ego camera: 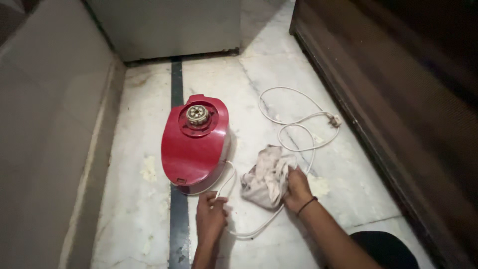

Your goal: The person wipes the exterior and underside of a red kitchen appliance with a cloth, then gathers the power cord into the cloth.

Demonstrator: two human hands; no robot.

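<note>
A red mixer-grinder base (195, 144) with a metal coupler on top stands on the marble floor. Its white power cord (298, 124) loops to the right and ends in a plug (333, 120). My left hand (210, 216) pinches the cord close to the base's front. My right hand (297, 189), with a dark band on the wrist, grips a crumpled pale cloth (266, 175) that rests on the floor over the cord.
A dark wooden cabinet (398, 99) runs along the right. A grey wall (45, 129) lies on the left and a grey appliance (169, 25) stands at the back. A dark stripe (178, 219) crosses the floor beneath the base.
</note>
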